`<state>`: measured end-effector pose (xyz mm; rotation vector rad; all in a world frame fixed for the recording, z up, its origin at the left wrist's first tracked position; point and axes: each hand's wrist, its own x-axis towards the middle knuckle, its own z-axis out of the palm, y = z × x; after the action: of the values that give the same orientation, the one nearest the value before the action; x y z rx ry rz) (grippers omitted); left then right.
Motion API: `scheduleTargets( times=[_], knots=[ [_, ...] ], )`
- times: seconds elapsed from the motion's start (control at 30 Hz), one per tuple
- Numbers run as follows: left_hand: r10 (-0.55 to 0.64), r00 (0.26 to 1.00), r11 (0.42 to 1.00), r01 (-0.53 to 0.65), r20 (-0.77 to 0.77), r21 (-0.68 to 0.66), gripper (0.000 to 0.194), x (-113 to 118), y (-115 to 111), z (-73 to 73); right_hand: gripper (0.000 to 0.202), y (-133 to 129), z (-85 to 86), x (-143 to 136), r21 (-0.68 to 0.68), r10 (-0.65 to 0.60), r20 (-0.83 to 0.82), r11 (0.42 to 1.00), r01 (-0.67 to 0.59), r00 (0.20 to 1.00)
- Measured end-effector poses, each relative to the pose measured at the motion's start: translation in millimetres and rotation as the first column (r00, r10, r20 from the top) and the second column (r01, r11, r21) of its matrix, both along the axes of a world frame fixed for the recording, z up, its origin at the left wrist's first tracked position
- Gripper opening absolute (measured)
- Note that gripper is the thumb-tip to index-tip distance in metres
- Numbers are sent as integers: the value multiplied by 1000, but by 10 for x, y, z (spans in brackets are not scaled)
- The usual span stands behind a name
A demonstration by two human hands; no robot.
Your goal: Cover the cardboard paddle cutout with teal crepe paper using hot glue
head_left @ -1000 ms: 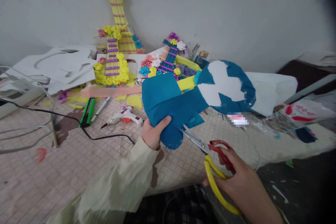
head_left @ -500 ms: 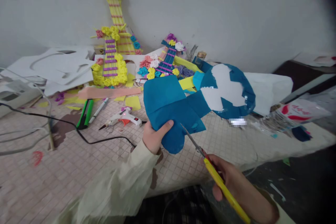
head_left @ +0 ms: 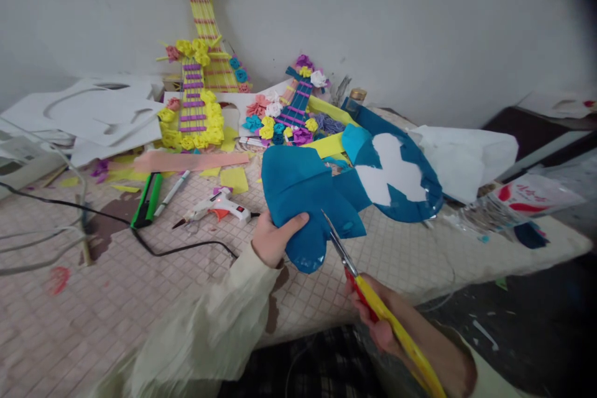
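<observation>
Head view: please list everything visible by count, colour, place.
Cutout: one or more, blue and white, centre
Scissors: one, red and yellow, front centre
Guitar crafts: three, yellow and blue, back
Glue gun: one, white, left
Utility knife: one, green, left
Pen: one, white, left
Paper strip: one, pink, back left
Paper scraps: several, yellow, left
Cut boards: several, white, back left
Bag: one, clear, right
Cables: several, black and grey, left
Tabletop: one, pale, beneath
Left hand: one, pale sleeve, on cutout
Right hand: one, pale sleeve, on scissors

We wear a loose, crinkled, pale cream left sleeve [head_left: 200, 317], reaching our bare left hand [head_left: 275, 239]; a similarly pale right sleeve [head_left: 489, 372] ends short of our bare right hand [head_left: 396, 306]. Lower down, we wear dark plaid cloth [head_left: 308, 364].
</observation>
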<state>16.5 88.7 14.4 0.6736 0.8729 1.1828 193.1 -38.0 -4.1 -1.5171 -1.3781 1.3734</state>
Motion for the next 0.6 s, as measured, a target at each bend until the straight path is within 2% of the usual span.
scheduleTargets(
  times=[0.13,0.23,0.33,0.43,0.53,0.6],
  knots=[
    [-41,999,999,41,-18,-15,48,-11,21,-16,46,9,-57,-51,-158,-5,-102,987,-12,995],
    [-52,999,999,52,-16,-15,47,-17,29,-22,42,26,-69,-122,-279,-94,-181,960,40,979],
    [-39,999,999,39,-11,-9,46,-19,26,-21,41,70,-30,-181,-463,-219,-277,884,70,935],
    [-51,999,999,51,-15,-3,47,-23,25,-23,39,123,22,-212,-582,-308,-292,809,87,905],
    [-47,999,999,47,-26,-4,48,-25,26,-27,33,133,27,-215,-601,-295,-297,797,62,908],
    [-44,999,999,44,-24,0,48,-24,21,-25,31,101,1,-201,-531,-239,-257,845,70,937]
  ],
)
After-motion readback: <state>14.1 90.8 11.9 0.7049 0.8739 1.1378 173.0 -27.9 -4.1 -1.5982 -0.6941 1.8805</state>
